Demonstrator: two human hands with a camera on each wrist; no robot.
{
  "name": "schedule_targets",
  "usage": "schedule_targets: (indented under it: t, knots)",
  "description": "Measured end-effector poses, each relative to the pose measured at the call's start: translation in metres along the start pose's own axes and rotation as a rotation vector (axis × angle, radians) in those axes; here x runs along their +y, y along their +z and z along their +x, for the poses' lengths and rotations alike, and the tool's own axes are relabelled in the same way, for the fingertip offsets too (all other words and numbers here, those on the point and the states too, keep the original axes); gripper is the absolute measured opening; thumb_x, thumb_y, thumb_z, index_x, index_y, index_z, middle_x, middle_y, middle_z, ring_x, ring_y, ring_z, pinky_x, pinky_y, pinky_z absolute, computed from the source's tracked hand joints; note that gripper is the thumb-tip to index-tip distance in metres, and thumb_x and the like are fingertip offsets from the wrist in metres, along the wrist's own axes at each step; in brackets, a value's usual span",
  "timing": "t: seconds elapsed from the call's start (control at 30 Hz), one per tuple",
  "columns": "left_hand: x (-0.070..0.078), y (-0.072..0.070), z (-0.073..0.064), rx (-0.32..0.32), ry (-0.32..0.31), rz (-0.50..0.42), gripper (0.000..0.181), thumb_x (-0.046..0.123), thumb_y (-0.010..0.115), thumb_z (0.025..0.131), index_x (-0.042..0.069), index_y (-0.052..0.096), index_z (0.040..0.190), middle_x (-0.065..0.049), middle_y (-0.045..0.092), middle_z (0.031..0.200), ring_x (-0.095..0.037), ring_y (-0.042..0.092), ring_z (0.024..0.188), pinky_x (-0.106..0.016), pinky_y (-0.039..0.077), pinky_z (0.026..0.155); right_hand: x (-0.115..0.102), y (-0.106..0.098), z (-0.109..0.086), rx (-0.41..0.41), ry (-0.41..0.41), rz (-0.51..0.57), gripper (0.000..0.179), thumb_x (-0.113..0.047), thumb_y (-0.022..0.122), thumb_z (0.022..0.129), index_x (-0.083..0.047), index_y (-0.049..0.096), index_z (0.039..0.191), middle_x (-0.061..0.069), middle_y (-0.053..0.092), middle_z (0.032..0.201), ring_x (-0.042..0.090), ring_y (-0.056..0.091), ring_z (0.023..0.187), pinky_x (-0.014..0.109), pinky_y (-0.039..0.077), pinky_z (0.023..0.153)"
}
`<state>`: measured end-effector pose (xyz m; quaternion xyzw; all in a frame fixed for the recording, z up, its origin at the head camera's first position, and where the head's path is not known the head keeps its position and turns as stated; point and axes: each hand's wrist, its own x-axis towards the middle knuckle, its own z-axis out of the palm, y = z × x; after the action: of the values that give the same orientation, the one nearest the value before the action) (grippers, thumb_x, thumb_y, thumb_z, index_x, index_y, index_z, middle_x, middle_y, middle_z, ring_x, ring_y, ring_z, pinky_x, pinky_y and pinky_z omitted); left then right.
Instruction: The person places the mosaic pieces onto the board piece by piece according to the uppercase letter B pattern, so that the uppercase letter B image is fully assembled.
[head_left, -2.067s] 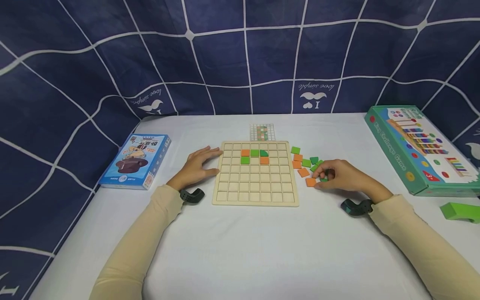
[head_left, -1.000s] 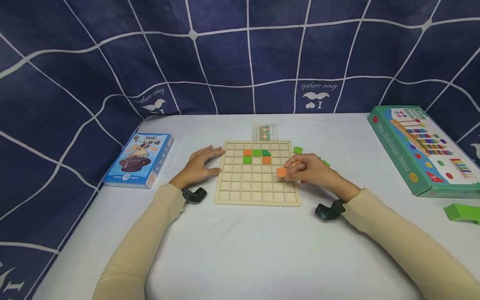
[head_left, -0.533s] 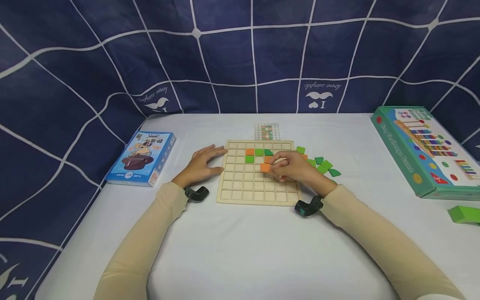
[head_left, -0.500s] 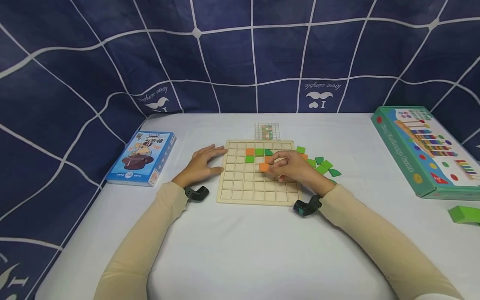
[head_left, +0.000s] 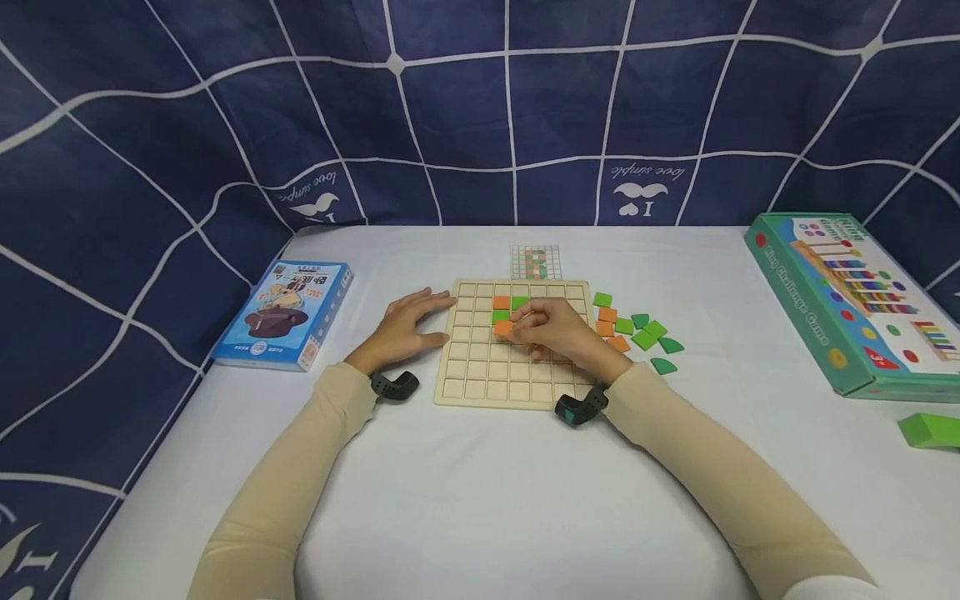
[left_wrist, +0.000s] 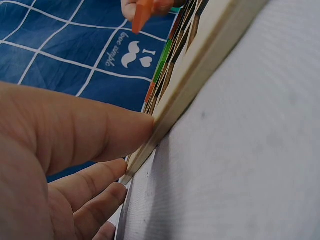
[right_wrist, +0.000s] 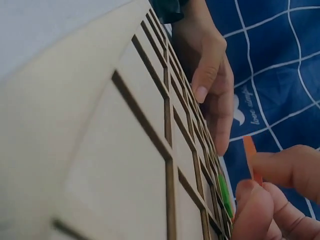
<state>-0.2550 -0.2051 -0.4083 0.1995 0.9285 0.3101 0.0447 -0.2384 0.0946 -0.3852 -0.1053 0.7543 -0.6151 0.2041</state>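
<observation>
"Blue cloth (head_left: 555, 108) with white lines hangs behind a white table (head_left: 450, 500). What are the hands doing?"

"The right hand (head_left: 555, 325) pinches an orange tile (head_left: 504, 328) between thumb and finger. The left hand (head_left: 405, 327) has its fingers spread at the left edge of a wooden board (head_left: 476, 371)."

"Is it touching the board?"

"Yes, the left wrist view shows the thumb tip against the board's side."

"And where exactly is the orange tile?"

"Over the board, tilted and seemingly clear of it, just on the near side of a green square (head_left: 500, 317) that sits in the grid."

"Anything else in the grid?"

"An orange square (head_left: 502, 302) lies directly beyond that green one, with a second green square (head_left: 520, 302) to its right. The right hand covers the cells next to them, so I can't tell what they hold."

"What about the wrists?"

"Each has a black device (head_left: 395, 386) strapped on, below a tan sleeve (head_left: 277, 483)."

"And further out?"

"Loose pieces (head_left: 605, 328) lie to the right of the board: orange and green squares, plus dark green ones with a curved side. A small patterned card (head_left: 536, 262) lies at the far edge."

"Past those?"

"On the left, a blue box (head_left: 285, 312). On the right, a bigger green box (head_left: 795, 325) printed 'Ring Challenge Game', with a green block (head_left: 930, 431) near it."
</observation>
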Motion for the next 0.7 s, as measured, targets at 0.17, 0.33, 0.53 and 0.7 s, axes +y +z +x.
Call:
schedule_targets:
  t: [0.17, 0.33, 0.53, 0.7]
  knots:
    - [-0.0006, 0.0001, 0.0009, 0.000, -0.004, 0.010, 0.068, 0.020, 0.074, 0.095, 0.008, 0.054, 0.159, -0.012, 0.043, 0.171, -0.036, 0.022, 0.165, -0.058, 0.008, 0.132, 0.0039, 0.0022, 0.0053, 0.018, -0.030, -0.073, 0.030, -0.002, 0.075, 0.096, 0.006, 0.067, 0.123, 0.001, 0.065, 0.086, 0.012, 0.055, 0.062, 0.020, 0.055, 0.055]
    - [0.0008, -0.0002, 0.0005, -0.005, -0.019, 0.012, 0.069, 0.021, 0.073, 0.094, 0.009, 0.054, 0.159, -0.012, 0.043, 0.171, -0.035, 0.021, 0.165, -0.057, 0.007, 0.133, 0.0055, 0.0042, 0.0079, 0.035, -0.056, -0.152, 0.029, -0.003, 0.079, 0.094, 0.005, 0.070, 0.119, 0.003, 0.066, 0.083, 0.011, 0.055, 0.057, 0.021, 0.055, 0.053]
    - [0.0015, -0.0004, 0.0003, -0.003, -0.019, 0.011, 0.069, 0.021, 0.073, 0.094, 0.008, 0.055, 0.159, -0.012, 0.042, 0.171, -0.036, 0.021, 0.165, -0.057, 0.007, 0.133, 0.0034, 0.0069, 0.0085, 0.040, -0.065, -0.213, 0.027, -0.001, 0.079, 0.094, 0.008, 0.070, 0.118, 0.002, 0.065, 0.078, 0.008, 0.053, 0.049, 0.020, 0.052, 0.049]
    - [0.0022, -0.0004, 0.0000, -0.004, -0.013, 0.007, 0.069, 0.021, 0.073, 0.094, 0.008, 0.055, 0.159, -0.012, 0.042, 0.171, -0.036, 0.021, 0.165, -0.058, 0.007, 0.132, 0.0021, 0.0086, 0.0083, 0.045, -0.056, -0.248, 0.028, -0.001, 0.080, 0.094, 0.008, 0.071, 0.118, 0.002, 0.065, 0.077, 0.008, 0.052, 0.047, 0.021, 0.052, 0.048]
